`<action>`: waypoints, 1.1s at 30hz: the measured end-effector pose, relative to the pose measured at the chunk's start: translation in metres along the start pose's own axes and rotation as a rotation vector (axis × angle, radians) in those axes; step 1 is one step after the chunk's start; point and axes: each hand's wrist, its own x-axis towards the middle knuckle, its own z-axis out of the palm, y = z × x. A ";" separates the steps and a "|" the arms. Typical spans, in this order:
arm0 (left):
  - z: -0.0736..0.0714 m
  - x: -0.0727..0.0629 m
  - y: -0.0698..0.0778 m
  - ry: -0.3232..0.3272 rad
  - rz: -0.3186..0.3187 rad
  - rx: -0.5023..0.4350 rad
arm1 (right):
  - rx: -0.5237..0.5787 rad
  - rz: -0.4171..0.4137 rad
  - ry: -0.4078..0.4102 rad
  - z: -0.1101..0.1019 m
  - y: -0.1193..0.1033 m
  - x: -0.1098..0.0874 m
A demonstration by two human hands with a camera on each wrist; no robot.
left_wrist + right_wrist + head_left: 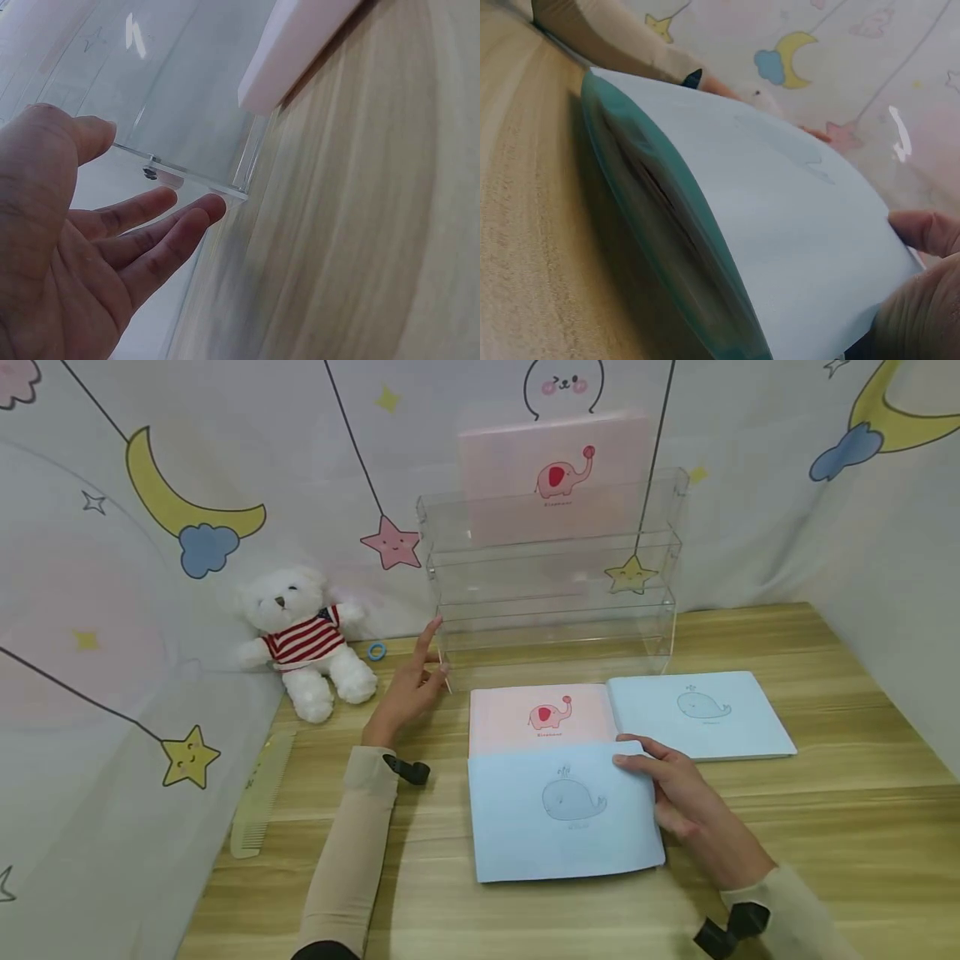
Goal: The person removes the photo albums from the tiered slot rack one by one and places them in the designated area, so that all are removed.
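My right hand (686, 789) grips the right edge of a light-blue whale notebook (566, 827), thumb on its cover. In the right wrist view this notebook (757, 202) bows, and its teal-edged side gapes. It overlaps the lower part of a pink elephant notebook (498, 718) on the table. My left hand (411, 693) is at the left side of a clear tiered rack (555, 631). In the left wrist view, the fingers of this hand (90, 262) are loosely extended beside the rack's side edge (195, 178); whether they all touch it I cannot tell.
Another blue whale notebook (705, 718) lies right of the pink one. A pink elephant notebook (502, 460) stands in the rack's top tier. Left of the rack are a white teddy bear (303, 643), a blue ring (377, 651) and a pale comb (261, 793). A printed curtain (300, 460) hangs behind.
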 end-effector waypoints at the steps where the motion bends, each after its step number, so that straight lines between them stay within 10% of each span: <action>1: 0.000 0.000 0.000 -0.001 -0.003 -0.002 | 0.000 0.009 -0.001 0.000 0.002 0.000; 24: -0.001 0.001 -0.001 -0.008 -0.017 0.021 | -0.375 -0.104 0.213 0.014 0.024 0.006; 33: -0.001 0.000 0.000 -0.003 -0.008 0.026 | -0.880 -0.161 0.271 0.014 0.015 -0.001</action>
